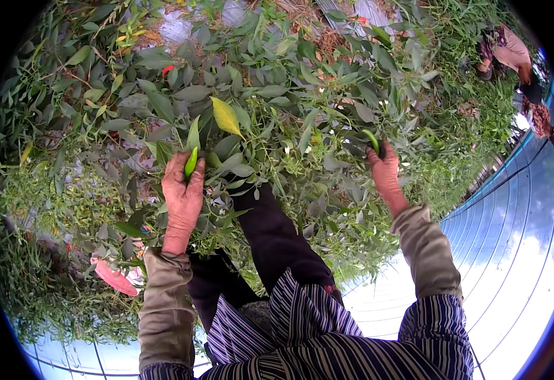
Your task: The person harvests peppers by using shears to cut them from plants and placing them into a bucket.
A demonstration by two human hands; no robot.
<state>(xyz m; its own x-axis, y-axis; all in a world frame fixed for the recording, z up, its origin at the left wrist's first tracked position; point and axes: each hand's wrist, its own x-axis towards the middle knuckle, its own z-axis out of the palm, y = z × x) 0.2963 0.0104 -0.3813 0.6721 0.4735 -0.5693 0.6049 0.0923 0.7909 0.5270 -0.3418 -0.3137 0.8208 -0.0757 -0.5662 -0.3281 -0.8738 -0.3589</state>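
Note:
My left hand holds a bright green chili pepper between thumb and fingers, its tip pointing up and away from me. Farther out to the right, my right hand grips a slimmer, curved green chili pepper, which sticks out past the thumb. Both hands are among leafy chili pepper plants, and the leaves partly cover the stems. A yellow leaf stands just beyond my left hand. Small white flowers dot the foliage between the hands.
A red pepper shows among the leaves at upper left. Silvery plastic sheeting lies on the soil beyond. Left of my leg is a pink-rimmed container, partly hidden. Another person bends over plants at far right.

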